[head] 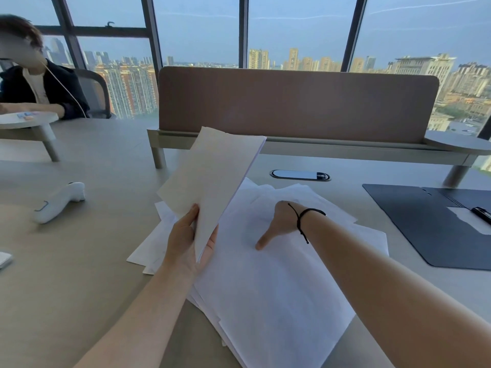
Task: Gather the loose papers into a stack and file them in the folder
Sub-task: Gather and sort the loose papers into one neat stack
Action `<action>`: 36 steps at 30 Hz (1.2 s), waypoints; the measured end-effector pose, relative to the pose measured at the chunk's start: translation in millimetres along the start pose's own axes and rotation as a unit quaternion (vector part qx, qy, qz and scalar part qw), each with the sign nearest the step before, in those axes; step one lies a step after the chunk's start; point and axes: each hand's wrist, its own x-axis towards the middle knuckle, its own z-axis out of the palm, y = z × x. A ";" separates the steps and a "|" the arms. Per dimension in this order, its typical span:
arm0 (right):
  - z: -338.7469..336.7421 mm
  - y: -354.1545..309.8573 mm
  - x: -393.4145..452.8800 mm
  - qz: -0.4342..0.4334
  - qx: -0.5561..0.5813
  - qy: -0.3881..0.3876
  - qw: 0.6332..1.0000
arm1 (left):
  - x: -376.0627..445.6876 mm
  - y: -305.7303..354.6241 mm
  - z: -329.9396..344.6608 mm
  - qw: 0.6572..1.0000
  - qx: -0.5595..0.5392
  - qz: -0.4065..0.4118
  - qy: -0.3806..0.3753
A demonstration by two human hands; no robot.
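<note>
Two hands share the gathering step; the left hand (pixel 189 241) has its fingers (pixel 210 243) pinched shut on a raised sheaf (pixel 212 179); the right hand (pixel 279 224) lies flat and open on the loose papers (pixel 279 282) spread over the bench (pixel 79 261); next, probably, another sheet must be lifted onto the sheaf; the open folder (pixel 414 221) waits well to the right.

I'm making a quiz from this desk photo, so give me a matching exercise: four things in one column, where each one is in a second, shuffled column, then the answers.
Things:
1. gathered stack
2. loose papers
3. folder
4. white handheld device

Places:
A. open on the desk, far right
B. lying on the desk, left
C. raised in the left hand
D. spread out under the right hand

Pairs: 1-C, 2-D, 3-A, 4-B
</note>
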 end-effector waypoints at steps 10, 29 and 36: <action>-8.2 -0.3 10.5 -0.016 0.006 -0.010 1.000 | 6.1 -1.6 -3.1 1.000 0.025 -0.007 0.014; -18.4 33.0 -4.4 -0.014 0.067 0.100 0.993 | 18.9 -4.8 -10.7 0.994 0.111 0.006 0.010; -17.3 58.3 1.7 0.010 0.282 -0.022 0.959 | 16.0 -4.8 -9.0 0.986 0.163 0.025 0.027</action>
